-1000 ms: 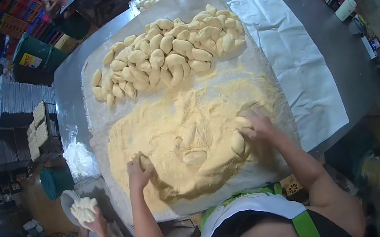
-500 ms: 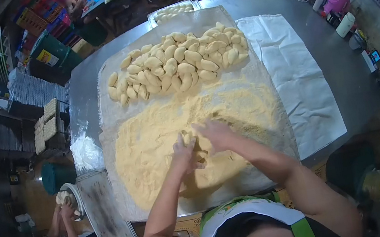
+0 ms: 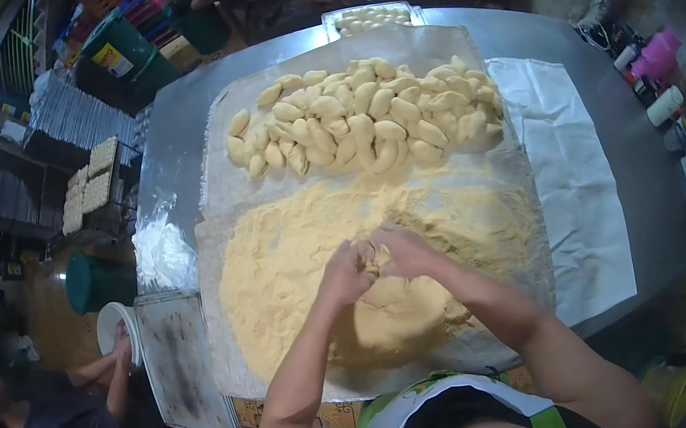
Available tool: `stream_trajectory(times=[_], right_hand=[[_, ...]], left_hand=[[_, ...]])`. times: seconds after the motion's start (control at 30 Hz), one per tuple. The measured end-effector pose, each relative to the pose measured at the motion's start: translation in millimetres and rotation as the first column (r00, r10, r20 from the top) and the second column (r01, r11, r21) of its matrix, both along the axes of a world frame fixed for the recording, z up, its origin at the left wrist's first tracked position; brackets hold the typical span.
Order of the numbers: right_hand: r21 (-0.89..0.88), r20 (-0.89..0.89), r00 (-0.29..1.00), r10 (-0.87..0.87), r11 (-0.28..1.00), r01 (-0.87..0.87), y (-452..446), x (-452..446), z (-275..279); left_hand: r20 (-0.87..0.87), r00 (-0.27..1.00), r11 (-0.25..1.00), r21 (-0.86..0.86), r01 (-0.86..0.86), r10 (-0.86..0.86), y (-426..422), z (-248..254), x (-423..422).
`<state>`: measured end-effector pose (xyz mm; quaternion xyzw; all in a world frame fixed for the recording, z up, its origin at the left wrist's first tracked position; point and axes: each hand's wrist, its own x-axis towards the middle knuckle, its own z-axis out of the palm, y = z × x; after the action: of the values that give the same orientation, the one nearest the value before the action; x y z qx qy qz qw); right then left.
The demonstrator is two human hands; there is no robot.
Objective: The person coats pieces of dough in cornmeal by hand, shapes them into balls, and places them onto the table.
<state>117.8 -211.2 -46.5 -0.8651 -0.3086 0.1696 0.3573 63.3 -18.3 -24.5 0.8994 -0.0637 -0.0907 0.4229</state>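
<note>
My left hand and my right hand meet over the yellow crumbs, with fingers curled toward each other. Between them shows a small crumb-coated dough piece, mostly covered by the fingers. A mound of crumbs swells just below my wrists. Beyond my hands, a heap of oval dough pieces lies across the far part of the cloth.
A white sheet lies right on the metal table. At left are a plastic bag and a stained tray. A tray of dough balls sits at the far edge. A co-worker reaches into a white bucket.
My hands have come together, the right one drawing in from spread fingers. The view has shifted, so the table sits further right. The co-worker's hands have lowered at the bucket.
</note>
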Motion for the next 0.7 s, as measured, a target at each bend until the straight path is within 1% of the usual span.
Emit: stream_trajectory(times=[0.03,0.1,0.17,0.23,0.3,0.33,0.4,0.43,0.47,0.53,0.57,0.6,0.67,0.7], right_hand=[[0.066,0.027,1.0,0.002,0.998,-0.004,9,12,4],[0.198,0.086,0.996,-0.002,0.98,-0.015,31,45,14],[0.214,0.081,0.997,-0.002,0.977,-0.016,63,78,23],[0.235,0.134,0.991,0.005,0.971,-0.037,100,116,33],[0.175,0.189,0.982,0.025,0.983,-0.059,133,144,52],[0.155,0.217,0.976,0.023,0.986,-0.058,147,158,60],[0.133,0.238,0.971,0.023,0.99,-0.056,167,183,68],[0.145,0.27,0.961,-0.049,0.989,0.01,175,193,66],[0.158,0.302,0.946,-0.122,0.985,0.076,179,200,64],[0.172,0.325,0.937,-0.126,0.982,0.073,180,209,45],[0.191,0.354,0.926,-0.133,0.979,0.067,177,214,35],[0.21,0.384,0.913,-0.139,0.976,0.06,174,218,29],[0.181,0.385,0.916,-0.112,0.983,0.045,152,204,16],[0.155,0.379,0.921,-0.089,0.987,0.031,137,190,8]], left_hand=[[-0.007,1.0,1.0,-0.004,-0.01,0.01,8,5,5],[0.067,0.991,0.993,-0.011,-0.115,0.115,29,19,28],[0.002,0.979,0.976,-0.073,-0.203,0.204,55,38,55],[0.121,0.966,0.972,-0.089,-0.218,0.228,93,25,83],[0.146,0.96,0.95,-0.243,-0.198,0.238,136,1,117],[0.14,0.961,0.95,-0.241,-0.201,0.239,149,2,129],[0.198,0.898,0.902,-0.273,-0.334,0.393,165,2,153],[0.193,0.899,0.901,-0.273,-0.336,0.394,169,-5,166],[0.197,0.904,0.923,-0.153,-0.353,0.379,171,-13,179],[0.196,0.916,0.924,0.087,-0.371,0.35,171,-32,195],[0.192,0.916,0.924,0.083,-0.372,0.352,165,-45,197],[0.218,0.9,0.885,0.201,-0.419,0.377,149,-56,198],[0.282,0.867,0.761,0.418,-0.496,0.41,119,-69,205],[0.281,0.869,0.765,0.414,-0.493,0.408,114,-70,210]])
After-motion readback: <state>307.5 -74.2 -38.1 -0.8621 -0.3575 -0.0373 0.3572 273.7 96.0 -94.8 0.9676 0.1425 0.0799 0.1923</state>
